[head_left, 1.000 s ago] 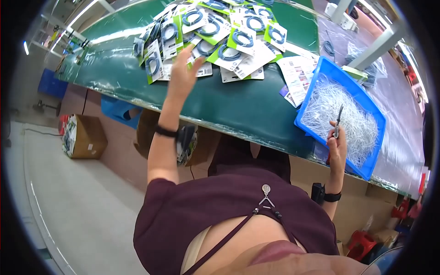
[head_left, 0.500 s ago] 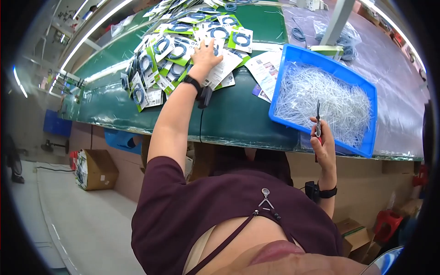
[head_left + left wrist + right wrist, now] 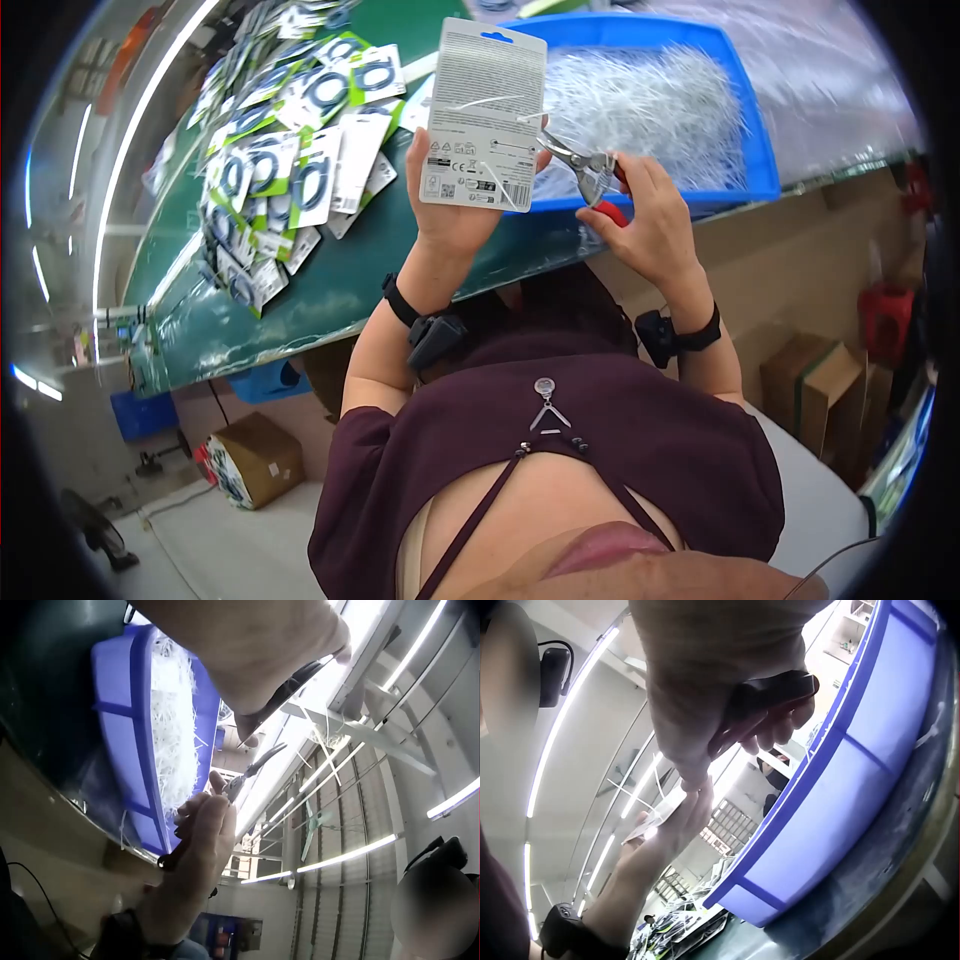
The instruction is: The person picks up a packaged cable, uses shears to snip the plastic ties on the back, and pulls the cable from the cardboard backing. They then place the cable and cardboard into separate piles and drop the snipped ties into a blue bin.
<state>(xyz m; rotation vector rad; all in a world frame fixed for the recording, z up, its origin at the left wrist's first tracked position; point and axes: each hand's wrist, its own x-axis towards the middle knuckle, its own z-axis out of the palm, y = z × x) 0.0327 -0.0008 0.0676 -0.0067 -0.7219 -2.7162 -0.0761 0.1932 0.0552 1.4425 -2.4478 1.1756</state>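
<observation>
In the head view my left hand (image 3: 450,230) holds a white package card (image 3: 480,130) upright, its printed back towards me. Thin white plastic tie ends (image 3: 490,102) stick out of that back. My right hand (image 3: 655,225) grips red-handled cutting pliers (image 3: 580,165), their tip right at the card's right edge. The left wrist view shows the pliers (image 3: 259,761) pointing towards the card, beneath the left hand. Behind both hands is a blue tray (image 3: 762,165) filled with white plastic clippings (image 3: 650,120).
A pile of carded blue cables (image 3: 300,170) covers the left part of the green table (image 3: 350,280). The table's front edge runs close to my body. Cardboard boxes stand on the floor at the left (image 3: 260,465) and right (image 3: 810,385).
The left hand has picked a card from the pile and brought it back near the tray. The right hand has raised the pliers to it. The head view has shifted, too.
</observation>
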